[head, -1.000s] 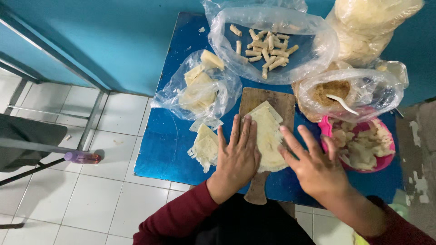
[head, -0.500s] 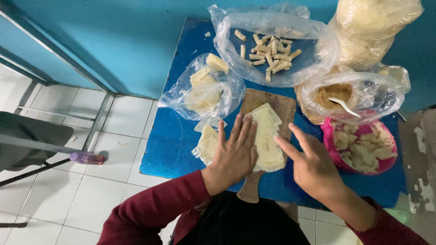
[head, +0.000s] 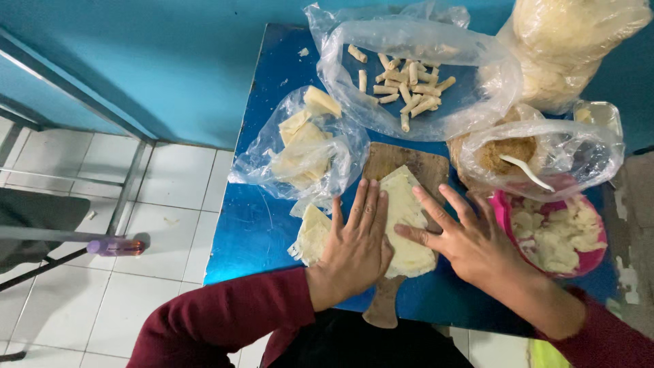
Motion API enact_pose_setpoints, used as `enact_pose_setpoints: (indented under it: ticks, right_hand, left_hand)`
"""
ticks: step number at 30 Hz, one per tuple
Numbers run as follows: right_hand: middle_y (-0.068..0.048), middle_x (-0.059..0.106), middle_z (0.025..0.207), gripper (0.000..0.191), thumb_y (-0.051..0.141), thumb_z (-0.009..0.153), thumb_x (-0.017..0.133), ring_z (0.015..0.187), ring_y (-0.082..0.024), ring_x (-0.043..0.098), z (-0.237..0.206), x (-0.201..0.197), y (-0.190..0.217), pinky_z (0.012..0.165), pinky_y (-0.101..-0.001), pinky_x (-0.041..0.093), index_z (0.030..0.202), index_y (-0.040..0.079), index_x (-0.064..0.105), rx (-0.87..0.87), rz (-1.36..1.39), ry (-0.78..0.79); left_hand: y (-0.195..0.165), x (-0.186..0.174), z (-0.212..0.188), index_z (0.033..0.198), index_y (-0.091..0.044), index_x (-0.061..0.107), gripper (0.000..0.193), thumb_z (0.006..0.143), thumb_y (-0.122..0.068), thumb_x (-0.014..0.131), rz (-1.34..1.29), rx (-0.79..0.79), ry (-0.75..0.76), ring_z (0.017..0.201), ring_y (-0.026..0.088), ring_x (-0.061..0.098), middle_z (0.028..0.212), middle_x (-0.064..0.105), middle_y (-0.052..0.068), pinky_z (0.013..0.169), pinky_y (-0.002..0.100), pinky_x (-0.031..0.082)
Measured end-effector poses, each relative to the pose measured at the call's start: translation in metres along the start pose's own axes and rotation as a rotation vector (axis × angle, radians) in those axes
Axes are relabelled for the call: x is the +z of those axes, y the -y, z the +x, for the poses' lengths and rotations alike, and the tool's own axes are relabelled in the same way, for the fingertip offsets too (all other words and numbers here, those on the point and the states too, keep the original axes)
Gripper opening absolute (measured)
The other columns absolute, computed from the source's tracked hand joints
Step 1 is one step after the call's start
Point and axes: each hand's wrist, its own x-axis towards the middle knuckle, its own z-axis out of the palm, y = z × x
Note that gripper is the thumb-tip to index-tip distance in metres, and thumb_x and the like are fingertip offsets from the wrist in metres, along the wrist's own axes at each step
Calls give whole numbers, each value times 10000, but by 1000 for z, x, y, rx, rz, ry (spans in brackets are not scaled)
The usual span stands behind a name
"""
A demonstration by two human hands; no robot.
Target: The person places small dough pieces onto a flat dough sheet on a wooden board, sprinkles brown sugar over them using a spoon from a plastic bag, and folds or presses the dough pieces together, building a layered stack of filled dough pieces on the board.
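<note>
A pale yellow wrapper sheet (head: 403,211) lies on a wooden cutting board (head: 402,161) on the blue table (head: 259,218). My left hand (head: 357,245) rests flat on the sheet's left edge, fingers spread. My right hand (head: 470,238) lies flat to its right, fingertips touching the sheet. Neither hand holds anything. A small stack of wrappers (head: 310,235) sits left of the board, partly under my left hand.
A plastic bag of wrapper pieces (head: 306,146) sits at the left. A clear bag with several small rolls (head: 409,88) lies at the back. A bag of brown filling with a white spoon (head: 524,160), a pink bowl (head: 555,235) and a large bag (head: 572,41) are at the right.
Both hands stay flat on the sheet; the left has slid slightly toward me and the right fingers have shifted a little along the sheet's right edge.
</note>
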Motion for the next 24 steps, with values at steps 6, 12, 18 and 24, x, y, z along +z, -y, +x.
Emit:
enact_pose_setpoints:
  ticks: [6, 12, 18, 24]
  right_hand:
    - [-35, 322, 1648, 785, 3, 868, 516, 1385, -330, 411, 27, 10, -19, 1117, -543, 347, 1456, 523, 516, 35, -258, 22]
    - [-86, 401, 1638, 742, 63, 880, 518, 1351, -344, 468, 50, 16, -28, 1089, -532, 352, 1509, 455, 505, 91, -376, 39]
    - [-107, 408, 1650, 665, 25, 873, 541, 1382, -362, 425, 56, -3, -25, 1065, -538, 330, 1480, 296, 545, 257, -202, 4]
    - [-142, 325, 1637, 753, -55, 753, 504, 1379, -465, 346, 16, -20, 9, 1104, -575, 277, 1426, 275, 574, 144, 221, -16]
  left_hand:
    - [-1, -1, 2, 1467, 131, 447, 718, 903, -309, 507, 40, 4, 6, 1539, 422, 243, 1585, 364, 315, 1171, 692, 239]
    - [1, 2, 0, 1467, 128, 452, 712, 909, -312, 500, 59, 11, -10, 1539, 418, 250, 1579, 384, 308, 1173, 695, 227]
    - [1, 6, 1, 1476, 118, 437, 715, 904, -305, 506, -20, -15, -35, 1543, 403, 241, 1593, 364, 292, 1157, 705, 240]
    - [3, 6, 0, 1490, 123, 397, 734, 903, -298, 521, -66, -30, 33, 1541, 418, 208, 1608, 306, 301, 1109, 719, 280]
